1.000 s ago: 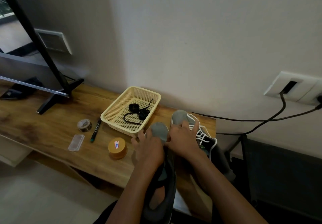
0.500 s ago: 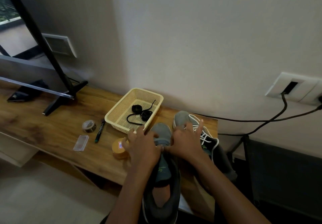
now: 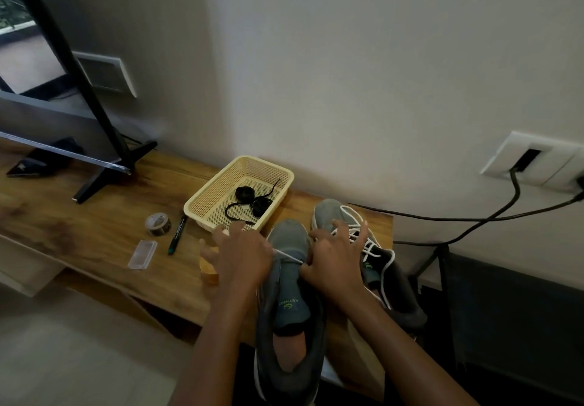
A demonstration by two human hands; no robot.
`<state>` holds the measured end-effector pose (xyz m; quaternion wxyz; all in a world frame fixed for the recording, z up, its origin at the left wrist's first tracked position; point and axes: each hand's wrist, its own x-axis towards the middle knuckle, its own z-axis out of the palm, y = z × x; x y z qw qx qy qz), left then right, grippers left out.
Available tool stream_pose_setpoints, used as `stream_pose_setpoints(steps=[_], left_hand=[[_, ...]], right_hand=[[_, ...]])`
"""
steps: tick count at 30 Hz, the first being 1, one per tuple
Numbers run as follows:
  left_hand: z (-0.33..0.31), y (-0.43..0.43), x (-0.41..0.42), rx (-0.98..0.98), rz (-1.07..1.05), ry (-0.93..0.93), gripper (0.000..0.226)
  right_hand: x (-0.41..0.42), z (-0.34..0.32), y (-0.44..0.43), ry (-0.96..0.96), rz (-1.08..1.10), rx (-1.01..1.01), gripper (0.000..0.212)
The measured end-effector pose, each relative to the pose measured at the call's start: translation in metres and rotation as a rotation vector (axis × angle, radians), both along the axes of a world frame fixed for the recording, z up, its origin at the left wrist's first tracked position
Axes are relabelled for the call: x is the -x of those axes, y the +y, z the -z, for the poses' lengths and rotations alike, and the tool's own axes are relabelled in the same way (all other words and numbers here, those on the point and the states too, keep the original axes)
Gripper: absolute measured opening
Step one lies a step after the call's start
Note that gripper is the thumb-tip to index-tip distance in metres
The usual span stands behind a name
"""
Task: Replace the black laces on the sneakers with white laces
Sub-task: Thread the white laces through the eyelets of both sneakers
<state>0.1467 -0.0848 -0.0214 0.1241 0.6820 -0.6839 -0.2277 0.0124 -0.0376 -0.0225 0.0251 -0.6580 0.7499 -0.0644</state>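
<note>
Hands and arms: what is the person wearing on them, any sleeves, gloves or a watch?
Nothing that shows. The left hand and right hand are gloveless. The left forearm and right forearm are uncovered down to the picture's lower edge: no sleeves, watch or bracelet in view.

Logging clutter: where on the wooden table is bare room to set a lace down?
Bare wood left of the tape roll, in front of the TV stand foot, and between that foot and the basket. Crowded at the right end: basket, near sneaker, far sneaker, left hand, right hand.
</note>
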Motion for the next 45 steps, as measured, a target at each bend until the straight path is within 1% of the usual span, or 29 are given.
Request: stream_pose_setpoints(steps=[2, 4, 5, 6, 8, 9, 12, 14, 16, 18, 20, 23, 25, 28, 30, 32, 34, 36, 38, 40, 42, 45], left_hand=[[-0.012, -0.001, -0.020, 0.090, -0.177, 0.115, 0.017], [-0.018, -0.003, -0.035, 0.182, -0.391, 0.162, 0.011], [-0.018, -0.005, -0.039, 0.175, -0.452, 0.201, 0.009], [-0.020, -0.005, -0.039, 0.147, -0.468, 0.231, 0.010], [-0.017, -0.005, -0.033, 0.080, -0.364, 0.213, 0.015], [-0.013, -0.005, -0.027, 0.078, -0.287, 0.210, 0.014], [-0.009, 0.002, -0.002, 0.142, -0.096, 0.191, 0.008], [-0.005, 0.008, 0.013, 0.151, -0.003, 0.115, 0.004], [0.000, 0.011, 0.025, 0.120, 0.087, 0.018, 0.015], [0.004, 0.013, 0.031, 0.071, 0.149, -0.080, 0.020], [0.006, 0.013, 0.034, 0.046, 0.174, -0.156, 0.022], [0.007, 0.014, 0.035, 0.068, 0.153, -0.195, 0.019], [0.009, 0.013, 0.034, 0.069, 0.128, -0.224, 0.019], [0.013, 0.012, 0.034, 0.068, 0.150, -0.281, 0.022], [0.014, 0.011, 0.034, 0.029, 0.180, -0.290, 0.026], [0.010, 0.009, 0.032, -0.006, 0.197, -0.291, 0.029], [0.005, 0.003, 0.022, -0.028, 0.161, -0.261, 0.028], [0.001, -0.007, 0.003, -0.034, 0.076, -0.185, 0.030], [0.003, -0.017, -0.022, -0.024, -0.063, -0.101, 0.034], [0.008, -0.024, -0.043, 0.006, -0.257, -0.028, 0.037], [0.007, -0.023, -0.051, 0.035, -0.418, 0.012, 0.037], [0.003, -0.019, -0.049, 0.108, -0.456, 0.065, 0.031]], right_hand=[[0.002, 0.001, 0.000, 0.002, 0.010, -0.002, 0.031], [0.003, 0.002, -0.001, 0.011, 0.019, -0.013, 0.031], [0.002, 0.002, -0.001, 0.017, 0.019, -0.016, 0.030], [0.002, 0.003, -0.002, 0.024, 0.015, -0.015, 0.029], [0.000, 0.003, -0.003, 0.032, 0.005, -0.014, 0.026], [-0.001, 0.003, -0.004, 0.035, 0.002, -0.015, 0.025], [-0.001, 0.005, -0.005, 0.034, -0.001, -0.013, 0.023], [0.000, 0.005, -0.005, 0.026, -0.004, -0.009, 0.021], [0.001, 0.005, -0.004, 0.020, -0.001, -0.006, 0.022], [0.001, 0.006, -0.004, 0.025, -0.003, -0.002, 0.026], [0.002, 0.006, -0.005, 0.034, -0.006, -0.003, 0.030], [0.003, 0.006, -0.005, 0.028, -0.004, -0.025, 0.034], [0.004, 0.006, -0.004, 0.026, -0.007, -0.015, 0.032], [0.003, 0.006, -0.004, 0.032, -0.010, -0.010, 0.032], [0.002, 0.006, -0.004, 0.044, -0.010, 0.009, 0.032], [0.002, 0.005, -0.002, 0.047, -0.002, 0.015, 0.027], [0.002, 0.005, -0.001, 0.032, 0.002, 0.010, 0.024], [0.002, 0.005, -0.001, 0.028, 0.003, 0.019, 0.025], [0.003, 0.005, -0.001, 0.035, 0.008, 0.020, 0.025], [0.002, 0.005, -0.002, 0.040, 0.011, 0.016, 0.024], [0.002, 0.005, -0.002, 0.037, 0.012, 0.021, 0.022], [0.001, 0.006, -0.002, 0.020, 0.006, 0.024, 0.023]])
